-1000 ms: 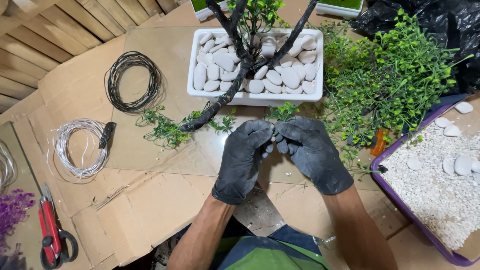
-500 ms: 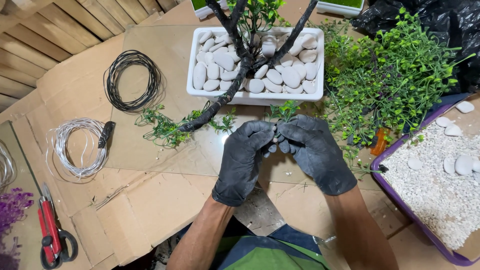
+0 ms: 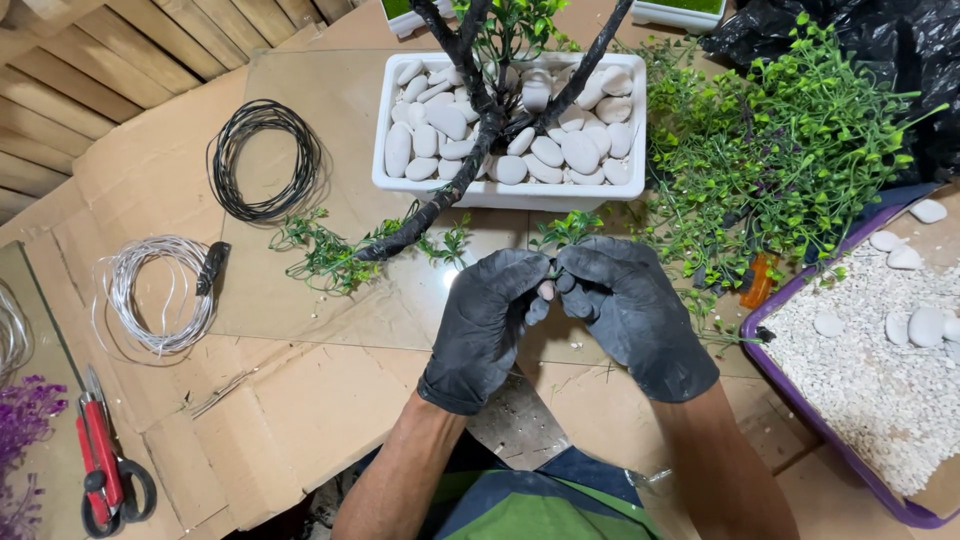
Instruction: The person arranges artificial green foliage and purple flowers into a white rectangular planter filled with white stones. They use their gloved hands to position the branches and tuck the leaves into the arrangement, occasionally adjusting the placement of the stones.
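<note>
Head view shows your left hand [image 3: 487, 318] and right hand [image 3: 630, 310] touching, gloved. Your fingertips together pinch a small green sprig [image 3: 566, 230].

Both hands wear matt black work gloves with a grainy, coated look. The glove on the left hand [image 3: 487, 325] ends in a loose, wrinkled cuff at the wrist, and the glove on the right hand [image 3: 632, 312] ends the same way. The forearms are bare. Nearest the wearer shows green clothing [image 3: 525, 510] with a dark blue band.
</note>
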